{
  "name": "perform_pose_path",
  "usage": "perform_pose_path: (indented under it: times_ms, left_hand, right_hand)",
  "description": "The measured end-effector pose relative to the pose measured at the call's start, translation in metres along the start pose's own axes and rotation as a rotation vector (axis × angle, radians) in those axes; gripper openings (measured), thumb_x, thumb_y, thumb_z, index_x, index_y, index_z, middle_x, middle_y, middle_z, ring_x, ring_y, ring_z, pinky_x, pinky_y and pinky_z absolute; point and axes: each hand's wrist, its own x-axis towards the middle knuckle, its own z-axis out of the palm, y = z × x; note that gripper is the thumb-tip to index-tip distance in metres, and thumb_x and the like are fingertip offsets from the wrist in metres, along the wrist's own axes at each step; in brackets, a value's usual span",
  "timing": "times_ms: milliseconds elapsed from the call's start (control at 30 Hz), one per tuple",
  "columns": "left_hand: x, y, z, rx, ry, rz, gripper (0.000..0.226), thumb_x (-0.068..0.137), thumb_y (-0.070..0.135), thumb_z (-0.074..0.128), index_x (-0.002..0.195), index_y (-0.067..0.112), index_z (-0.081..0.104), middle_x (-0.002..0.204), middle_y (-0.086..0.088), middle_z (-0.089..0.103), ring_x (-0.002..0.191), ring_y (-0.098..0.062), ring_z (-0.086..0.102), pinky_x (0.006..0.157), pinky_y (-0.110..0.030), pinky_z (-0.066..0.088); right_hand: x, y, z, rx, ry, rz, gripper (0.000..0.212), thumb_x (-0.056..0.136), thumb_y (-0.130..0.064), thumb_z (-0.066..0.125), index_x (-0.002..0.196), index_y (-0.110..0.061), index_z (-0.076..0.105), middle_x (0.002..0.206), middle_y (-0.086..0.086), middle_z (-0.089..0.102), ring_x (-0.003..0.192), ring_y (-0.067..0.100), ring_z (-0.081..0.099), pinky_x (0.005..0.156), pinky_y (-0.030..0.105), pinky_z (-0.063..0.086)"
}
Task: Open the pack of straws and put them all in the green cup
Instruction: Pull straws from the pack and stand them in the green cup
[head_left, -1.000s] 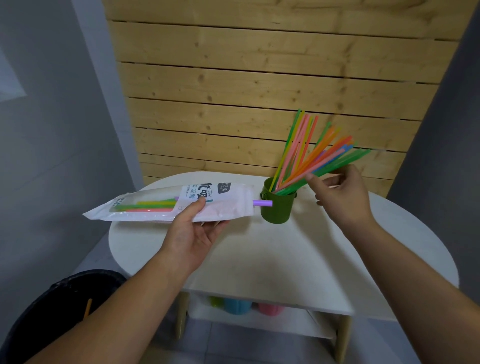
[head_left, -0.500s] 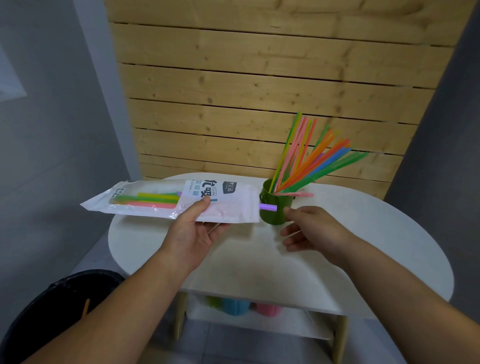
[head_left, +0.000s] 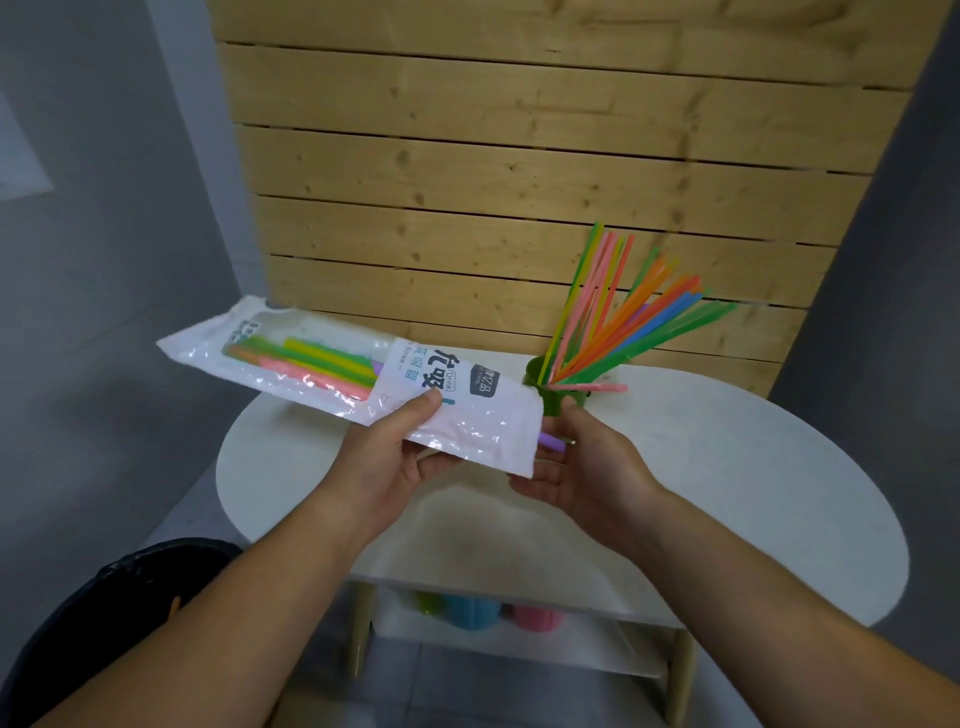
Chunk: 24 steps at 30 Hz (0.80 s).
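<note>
Two bare hands work above a white oval table (head_left: 727, 457). The left hand (head_left: 384, 462) grips the straw pack (head_left: 332, 374), thumb on top and fingers beneath, its open end lowered toward the green cup (head_left: 558, 400). The right hand (head_left: 587, 467) lies palm up, fingers relaxed and uncurled, under that end, where a purple straw tip (head_left: 553, 442) protrudes; contact with it cannot be told. Many coloured straws (head_left: 628, 328) fan from the cup, which stands on the table before a wooden slat wall (head_left: 519, 156).
</note>
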Motion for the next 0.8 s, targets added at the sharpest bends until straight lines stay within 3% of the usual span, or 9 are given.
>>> perform_pose_path:
  times_ms: [133, 267, 367, 500, 633, 800]
  left_hand:
    - [0.001, 0.002, 0.000, 0.140, -0.039, 0.064, 0.038, 0.080, 0.018, 0.077, 0.117, 0.025, 0.074, 0.114, -0.005, 0.080, 0.100, -0.026, 0.078, 0.070, -0.040, 0.064]
    - [0.000, 0.003, 0.000, 0.185, -0.052, 0.074, 0.032, 0.078, 0.018, 0.077, 0.109, 0.028, 0.078, 0.112, -0.004, 0.081, 0.100, -0.025, 0.078, 0.068, -0.039, 0.064]
    - [0.000, 0.006, 0.000, 0.199, -0.045, 0.088, 0.033, 0.077, 0.018, 0.078, 0.108, 0.028, 0.078, 0.108, -0.001, 0.082, 0.095, -0.022, 0.078, 0.066, -0.037, 0.063]
    - [0.000, 0.010, 0.001, 0.200, -0.043, 0.103, 0.036, 0.078, 0.018, 0.078, 0.114, 0.025, 0.074, 0.107, -0.001, 0.082, 0.094, -0.021, 0.079, 0.065, -0.036, 0.063]
    - [0.001, 0.008, -0.003, 0.117, 0.012, 0.073, 0.034, 0.090, 0.011, 0.073, 0.122, 0.020, 0.070, 0.109, -0.004, 0.081, 0.096, -0.024, 0.078, 0.067, -0.037, 0.063]
    - [0.004, 0.007, -0.010, -0.022, 0.032, -0.013, 0.033, 0.095, 0.012, 0.066, 0.128, 0.018, 0.067, 0.114, -0.006, 0.080, 0.099, -0.024, 0.078, 0.069, -0.037, 0.064]
  right_hand:
    - [-0.001, 0.007, 0.006, 0.070, 0.025, 0.053, 0.046, 0.103, -0.050, 0.039, 0.103, -0.013, 0.066, 0.069, 0.005, 0.075, 0.060, 0.023, 0.074, 0.052, 0.032, 0.055]
    - [0.001, 0.011, 0.007, -0.036, 0.086, 0.039, 0.042, 0.101, -0.051, 0.043, 0.101, -0.015, 0.066, 0.050, -0.004, 0.062, 0.051, 0.019, 0.060, 0.061, 0.031, 0.049]
    - [0.002, 0.009, 0.007, -0.016, 0.112, 0.064, 0.038, 0.101, -0.049, 0.046, 0.091, -0.015, 0.060, 0.044, -0.004, 0.053, 0.044, 0.016, 0.045, 0.048, 0.025, 0.040]
    - [0.003, 0.009, 0.008, 0.079, 0.074, 0.054, 0.034, 0.101, -0.044, 0.047, 0.098, -0.014, 0.060, 0.048, -0.001, 0.053, 0.052, 0.019, 0.045, 0.054, 0.028, 0.040]
    - [0.002, 0.007, 0.005, 0.084, 0.033, -0.004, 0.021, 0.103, -0.027, 0.048, 0.093, -0.012, 0.059, 0.054, -0.001, 0.057, 0.042, 0.012, 0.047, 0.043, 0.024, 0.042]
    - [0.000, 0.001, -0.003, 0.107, 0.023, -0.081, 0.008, 0.097, -0.010, 0.060, 0.097, -0.004, 0.066, 0.074, 0.008, 0.066, 0.057, 0.011, 0.063, 0.056, 0.024, 0.056]
